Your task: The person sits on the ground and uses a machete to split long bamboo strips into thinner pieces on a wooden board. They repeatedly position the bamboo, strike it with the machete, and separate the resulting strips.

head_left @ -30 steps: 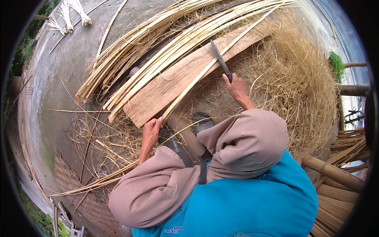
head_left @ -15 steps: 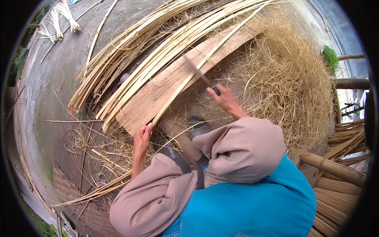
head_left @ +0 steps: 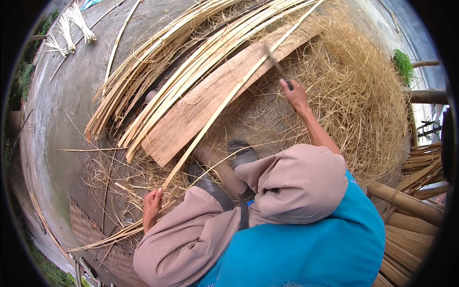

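My left hand [head_left: 153, 204] pinches the near end of a long pale bamboo strip [head_left: 219, 105]. The strip runs up and to the right, slanting across a wooden board [head_left: 177, 122]. My right hand [head_left: 295, 94] is closed round the dark handle of a knife [head_left: 276, 63]. Its blade is smeared by motion and reaches over the strip near the board's far part. Alongside the board, on its left, lies a row of split bamboo strips [head_left: 191, 71]. Thin curled shavings surround my feet.
A large heap of bamboo shavings [head_left: 354, 105] spreads on the right. Another strip bundle [head_left: 136, 71] lies farther left, and small white bundles [head_left: 79, 21] rest at the far left. Bamboo poles [head_left: 406, 203] and stacked strips [head_left: 411, 244] stand at my right, a woven mat [head_left: 100, 239] at lower left.
My left hand has drawn back toward me and left with the strip's end. My right hand has carried the knife away, up and right along the strip.
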{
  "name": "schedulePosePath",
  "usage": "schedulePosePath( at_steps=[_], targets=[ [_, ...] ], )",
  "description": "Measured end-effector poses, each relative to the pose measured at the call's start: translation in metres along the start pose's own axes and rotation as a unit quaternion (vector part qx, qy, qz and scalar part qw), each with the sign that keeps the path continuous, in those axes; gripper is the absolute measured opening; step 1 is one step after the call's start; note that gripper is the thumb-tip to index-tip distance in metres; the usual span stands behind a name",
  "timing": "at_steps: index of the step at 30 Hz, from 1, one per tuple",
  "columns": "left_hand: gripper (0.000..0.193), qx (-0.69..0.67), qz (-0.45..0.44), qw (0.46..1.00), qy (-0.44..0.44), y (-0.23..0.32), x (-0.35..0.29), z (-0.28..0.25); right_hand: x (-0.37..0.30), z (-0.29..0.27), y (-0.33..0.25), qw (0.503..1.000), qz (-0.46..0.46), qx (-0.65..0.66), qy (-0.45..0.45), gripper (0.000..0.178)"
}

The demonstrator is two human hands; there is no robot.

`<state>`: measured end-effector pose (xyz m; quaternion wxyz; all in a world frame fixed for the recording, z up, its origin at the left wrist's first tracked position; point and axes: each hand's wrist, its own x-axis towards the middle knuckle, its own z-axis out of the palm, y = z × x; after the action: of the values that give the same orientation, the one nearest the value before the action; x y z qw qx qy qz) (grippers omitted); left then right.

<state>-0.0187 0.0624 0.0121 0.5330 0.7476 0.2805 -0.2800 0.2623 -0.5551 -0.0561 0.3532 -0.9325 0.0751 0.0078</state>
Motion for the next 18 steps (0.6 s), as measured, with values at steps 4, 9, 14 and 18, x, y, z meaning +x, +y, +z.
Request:
schedulePosePath(
  at_steps=[4, 9, 14, 18],
  targets=[
    [0.042, -0.127, -0.070, 0.989, -0.026, 0.004, 0.022, 0.032, -0.014, 0.014, -0.048, 0.991, 0.089, 0.101, -0.017, 0.053],
    [0.040, -0.231, -0.110, 0.952, -0.171, 0.045, 0.078, 0.070, -0.164, 0.086, -0.135, 0.943, -0.219, -0.046, -0.246, 0.042],
    [0.038, -0.253, -0.115, 0.940, -0.197, 0.046, 0.065, 0.060, -0.091, 0.030, -0.075, 0.981, -0.149, -0.040, -0.119, 0.046],
    [0.038, -0.228, -0.091, 0.951, -0.186, 0.062, 0.069, 0.070, -0.035, -0.012, -0.034, 0.998, 0.006, -0.043, -0.050, 0.047]
  ],
)
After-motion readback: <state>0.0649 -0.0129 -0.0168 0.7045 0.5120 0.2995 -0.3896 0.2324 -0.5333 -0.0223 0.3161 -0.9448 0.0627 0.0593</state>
